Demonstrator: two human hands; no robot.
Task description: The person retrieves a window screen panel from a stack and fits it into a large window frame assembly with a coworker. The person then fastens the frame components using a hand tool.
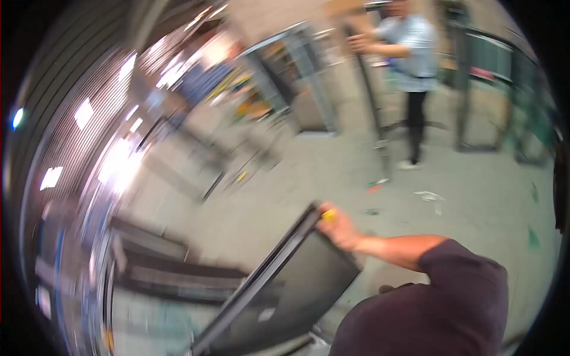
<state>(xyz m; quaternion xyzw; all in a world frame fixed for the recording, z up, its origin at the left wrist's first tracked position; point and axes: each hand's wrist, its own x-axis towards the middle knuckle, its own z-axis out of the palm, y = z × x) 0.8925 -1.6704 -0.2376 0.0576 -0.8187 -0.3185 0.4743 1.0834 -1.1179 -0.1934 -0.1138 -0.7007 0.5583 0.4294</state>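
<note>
Gripping dark panel [297,291], right fingers [326,207] blurred.

The grey-green floor [487,207] is spreading beneath everything, blurring toward the left. Pale scraps [431,197] are lying in a loose cluster on it, with an orange-red piece [374,188] and a small dark piece [371,212] resting nearby. Green pieces [533,238] are lying toward the right edge. Farther back, a blue-grey frame [329,113] is standing on the floor — and a dark frame [461,113] is standing at the right.
</note>
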